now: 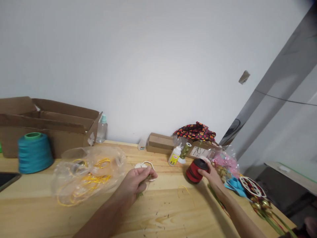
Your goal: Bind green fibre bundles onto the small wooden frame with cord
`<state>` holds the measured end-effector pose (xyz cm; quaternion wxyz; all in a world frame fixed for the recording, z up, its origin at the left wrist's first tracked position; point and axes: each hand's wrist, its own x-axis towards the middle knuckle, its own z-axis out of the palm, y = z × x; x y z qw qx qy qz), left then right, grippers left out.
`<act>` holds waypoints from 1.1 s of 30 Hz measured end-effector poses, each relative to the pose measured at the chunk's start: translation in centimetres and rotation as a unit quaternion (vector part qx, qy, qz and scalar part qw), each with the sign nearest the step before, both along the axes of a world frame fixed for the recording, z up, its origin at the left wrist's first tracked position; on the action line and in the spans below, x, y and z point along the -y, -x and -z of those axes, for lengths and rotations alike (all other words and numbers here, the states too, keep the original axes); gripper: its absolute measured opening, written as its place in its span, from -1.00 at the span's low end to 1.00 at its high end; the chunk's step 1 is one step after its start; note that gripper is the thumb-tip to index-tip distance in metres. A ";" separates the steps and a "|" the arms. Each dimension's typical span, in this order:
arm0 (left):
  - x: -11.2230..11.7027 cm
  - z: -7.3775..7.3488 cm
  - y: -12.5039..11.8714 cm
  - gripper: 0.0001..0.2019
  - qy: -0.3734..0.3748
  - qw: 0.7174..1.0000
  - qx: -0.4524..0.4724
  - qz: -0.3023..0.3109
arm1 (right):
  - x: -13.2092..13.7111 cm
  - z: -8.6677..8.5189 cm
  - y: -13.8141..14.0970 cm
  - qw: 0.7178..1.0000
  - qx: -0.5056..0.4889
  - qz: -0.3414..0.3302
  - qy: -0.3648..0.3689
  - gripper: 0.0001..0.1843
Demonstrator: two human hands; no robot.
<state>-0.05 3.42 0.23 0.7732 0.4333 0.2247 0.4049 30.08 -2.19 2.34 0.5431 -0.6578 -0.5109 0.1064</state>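
Observation:
My left hand pinches a small bunch of green strands over the pine tabletop. Just beyond its fingers lies a white loop-shaped piece, partly hidden by the hand and possibly touching it. My right hand grips a red spool of ribbon from its right side, with the spool's lower edge near the wood. A thin yellow strand lies on the table between my hands.
A clear plastic bag of yellow cord and a teal thread cone stand left, before an open cardboard box. Glue, olive thread, patterned fabric, and pink, blue and gold decorations crowd the right.

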 end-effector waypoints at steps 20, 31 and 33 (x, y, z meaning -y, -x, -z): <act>-0.1 0.1 0.4 -0.79 0.106 0.993 0.000 -0.042 | -5.1 -0.5 12.6 0.932 -0.029 -0.356 0.061 -0.71; -0.1 0.6 0.0 -0.84 0.148 0.988 -0.025 -0.032 | -4.4 -11.3 1.9 0.973 -0.060 -0.136 -0.178 -0.82; -0.2 0.7 0.0 -0.82 0.136 0.990 -0.021 -0.025 | -4.7 -14.8 0.2 0.962 -0.050 -0.125 -0.239 -0.84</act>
